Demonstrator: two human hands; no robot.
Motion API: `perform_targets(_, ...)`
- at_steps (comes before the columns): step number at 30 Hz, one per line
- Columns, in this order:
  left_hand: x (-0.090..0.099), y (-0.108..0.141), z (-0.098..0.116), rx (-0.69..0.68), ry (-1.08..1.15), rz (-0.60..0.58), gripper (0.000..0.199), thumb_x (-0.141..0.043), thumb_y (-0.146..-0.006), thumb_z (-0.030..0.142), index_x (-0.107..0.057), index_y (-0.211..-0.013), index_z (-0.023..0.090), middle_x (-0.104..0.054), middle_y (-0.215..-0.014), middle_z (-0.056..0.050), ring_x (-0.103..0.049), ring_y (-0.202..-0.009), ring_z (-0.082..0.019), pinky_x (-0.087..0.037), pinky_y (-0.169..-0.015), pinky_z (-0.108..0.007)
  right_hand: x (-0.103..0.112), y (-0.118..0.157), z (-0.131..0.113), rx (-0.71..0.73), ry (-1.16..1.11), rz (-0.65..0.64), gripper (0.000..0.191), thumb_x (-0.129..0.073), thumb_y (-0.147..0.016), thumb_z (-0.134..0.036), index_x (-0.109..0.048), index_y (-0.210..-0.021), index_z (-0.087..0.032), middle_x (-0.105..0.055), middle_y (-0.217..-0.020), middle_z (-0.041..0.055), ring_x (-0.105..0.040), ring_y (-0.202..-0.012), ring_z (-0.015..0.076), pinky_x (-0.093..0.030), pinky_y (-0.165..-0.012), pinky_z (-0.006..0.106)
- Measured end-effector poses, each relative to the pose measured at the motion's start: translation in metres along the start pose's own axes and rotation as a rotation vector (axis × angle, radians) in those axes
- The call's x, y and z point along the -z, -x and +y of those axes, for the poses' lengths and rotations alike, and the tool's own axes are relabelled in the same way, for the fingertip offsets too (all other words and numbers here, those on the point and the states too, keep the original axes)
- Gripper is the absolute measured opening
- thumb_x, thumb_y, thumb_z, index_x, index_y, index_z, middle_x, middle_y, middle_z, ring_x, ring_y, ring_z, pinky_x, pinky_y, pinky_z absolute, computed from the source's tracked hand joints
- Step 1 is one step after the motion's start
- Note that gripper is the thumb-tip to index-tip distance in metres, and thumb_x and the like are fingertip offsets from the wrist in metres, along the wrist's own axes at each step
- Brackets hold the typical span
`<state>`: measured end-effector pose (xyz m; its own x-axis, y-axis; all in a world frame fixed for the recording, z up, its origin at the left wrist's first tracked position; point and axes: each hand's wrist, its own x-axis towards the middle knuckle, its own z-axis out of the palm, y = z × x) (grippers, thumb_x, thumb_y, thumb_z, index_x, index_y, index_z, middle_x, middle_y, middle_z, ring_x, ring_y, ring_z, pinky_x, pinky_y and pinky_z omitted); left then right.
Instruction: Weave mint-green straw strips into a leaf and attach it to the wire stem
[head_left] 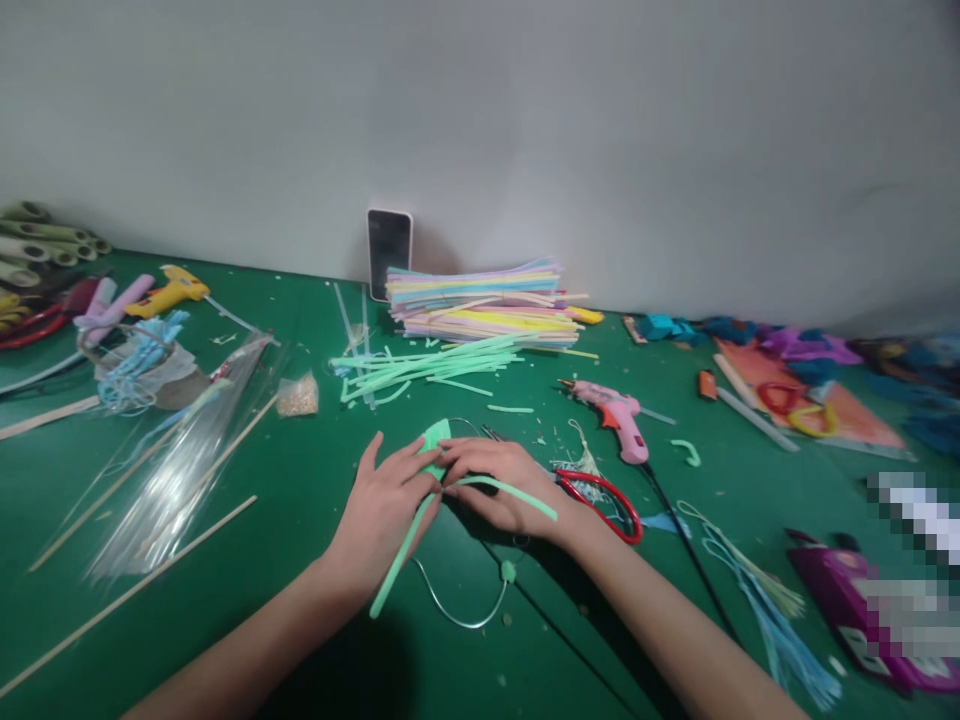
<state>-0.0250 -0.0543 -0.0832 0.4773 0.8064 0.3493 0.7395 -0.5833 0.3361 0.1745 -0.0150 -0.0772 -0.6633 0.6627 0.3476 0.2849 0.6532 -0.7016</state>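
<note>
Both hands meet over the green table, holding one mint-green pipe cleaner (405, 555) bent at its middle. My left hand (390, 505) pinches it near the bend, and one end slants down toward me. My right hand (499, 480) grips the other side, whose end curves out over the wrist. A flat mint-green piece (436, 436) shows just beyond the left fingertips; whether it is held I cannot tell. Red-handled scissors (604, 505) lie beside my right wrist, partly covered by it. Below the hands rests a thin wire loop (461, 622) with a small green lump (508, 571).
Mint-green pipe cleaners (435, 368) lie ahead, before a multicoloured bundle (484, 305) and a standing phone (390, 250). A pink glue gun (619, 415) with a black cord is at right, near tassels (780, 610). Clear plastic sleeves (180, 480) and wooden sticks (142, 590) lie left.
</note>
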Motion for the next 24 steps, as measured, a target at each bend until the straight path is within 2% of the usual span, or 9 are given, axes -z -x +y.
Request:
perform_targets(4,0.001,0.001,0.0,-0.052,-0.047,0.012,0.018,-0.053,-0.091,0.013,-0.069,-0.088,0.021,-0.073,-0.117,-0.01,-0.065,-0.114,-0.032,-0.032,-0.106,-0.07,0.003,-0.003,0.004,-0.079,-0.088,-0.027,0.008,-0.061,-0.088,-0.022,-0.068,-0.084,-0.024,-0.075,-0.103,0.0044,-0.065,-0.111,0.0203,-0.048,-0.1,0.037)
perform_targets(8,0.0,0.003,0.001,-0.15,-0.135,0.045,0.021,-0.049,-0.092,0.007,-0.067,-0.087,0.016,-0.071,-0.121,-0.013,-0.066,-0.114,-0.032,-0.03,-0.107,-0.07,0.007,-0.009,0.011,-0.142,-0.151,-0.041,0.007,-0.065,-0.086,-0.02,-0.068,-0.08,-0.022,-0.075,-0.097,0.0043,-0.068,-0.099,0.0193,-0.051,-0.091,0.033)
perform_targets(16,0.006,0.003,-0.008,-0.243,-0.102,-0.067,0.026,-0.043,-0.092,0.005,-0.066,-0.087,0.016,-0.066,-0.129,-0.017,-0.066,-0.114,-0.026,-0.018,-0.115,-0.066,0.011,-0.014,0.017,-0.226,-0.191,-0.056,0.004,-0.07,-0.081,-0.021,-0.07,-0.077,-0.021,-0.074,-0.091,0.0043,-0.069,-0.092,0.0198,-0.052,-0.086,0.033)
perform_targets(24,0.007,0.003,-0.014,-0.268,-0.105,-0.075,0.022,-0.048,-0.09,0.005,-0.064,-0.083,0.018,-0.068,-0.128,-0.012,-0.063,-0.119,-0.022,-0.007,-0.12,-0.058,0.011,-0.014,0.018,-0.282,-0.243,-0.046,0.006,-0.069,-0.081,-0.02,-0.07,-0.075,-0.02,-0.076,-0.092,0.0043,-0.071,-0.093,0.0204,-0.052,-0.086,0.034)
